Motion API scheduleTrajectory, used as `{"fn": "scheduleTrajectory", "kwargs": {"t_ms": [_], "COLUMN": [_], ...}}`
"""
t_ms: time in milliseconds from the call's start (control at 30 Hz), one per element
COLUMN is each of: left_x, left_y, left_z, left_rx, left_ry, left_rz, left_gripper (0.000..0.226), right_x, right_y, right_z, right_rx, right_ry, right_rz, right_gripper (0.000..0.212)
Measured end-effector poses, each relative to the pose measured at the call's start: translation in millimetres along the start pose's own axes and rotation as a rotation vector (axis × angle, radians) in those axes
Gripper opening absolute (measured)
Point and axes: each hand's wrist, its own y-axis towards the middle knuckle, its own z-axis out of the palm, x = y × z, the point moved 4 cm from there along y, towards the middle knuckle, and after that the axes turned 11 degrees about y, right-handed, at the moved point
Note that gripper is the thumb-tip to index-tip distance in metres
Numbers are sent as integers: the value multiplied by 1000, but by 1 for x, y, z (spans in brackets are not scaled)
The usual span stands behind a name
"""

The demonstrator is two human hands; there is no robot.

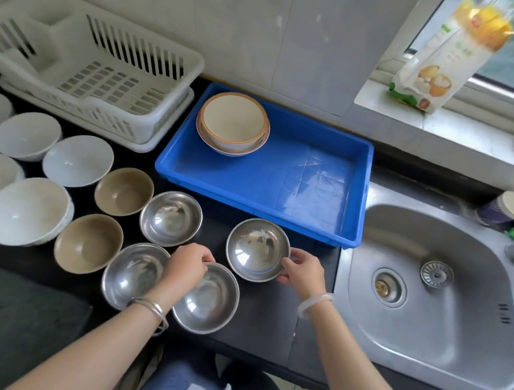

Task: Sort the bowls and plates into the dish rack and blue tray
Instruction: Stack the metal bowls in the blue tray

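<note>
My right hand [302, 273] grips the right rim of a steel bowl [255, 248] just in front of the blue tray [293, 205]. My left hand [187, 262] pinches the far rim of another steel bowl [208, 302] near the counter's front edge. Two more steel bowls [170, 216] sit to the left, beside two brown bowls [123, 189]. Several white bowls [77, 159] crowd the left of the dark counter. In the tray's far left corner stands a cream bowl [232, 120] stacked on another. The white dish rack [95, 77] at the back left holds nothing.
A steel sink [448, 315] lies to the right of the counter, with a cup [506, 207] and green item at its far rim. A printed food bag [451, 53] leans on the tiled window sill. A tiled wall stands behind the rack and tray.
</note>
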Motion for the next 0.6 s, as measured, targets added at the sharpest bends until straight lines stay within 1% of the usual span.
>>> {"fn": "scheduleTrajectory", "kwargs": {"t_ms": [133, 233, 300, 400, 500, 600], "left_x": [-4, -11, -18, -33, -42, -46], "left_y": [1, 3, 7, 16, 23, 28], "left_z": [-11, -27, -36, -40, -32, -24], "left_rx": [9, -4, -42, -103, -118, -131], "left_ry": [-50, -209, -300, -294, -292, -265], "left_rz": [43, 58, 60, 66, 61, 71], "left_gripper": [19, 17, 18, 15, 13, 11], "right_x": [-2, -5, -7, -12, -14, -13], "right_y": [-3, -4, -6, -9, -12, -14], "right_z": [-13, -16, -14, -8, -5, -5], "right_rx": [-3, 8, 37, 81, 73, 72], "right_ry": [26, 55, 71, 114, 153, 161], "right_rz": [10, 16, 26, 56, 87, 98], "right_gripper": [30, 32, 32, 29, 24, 24]}}
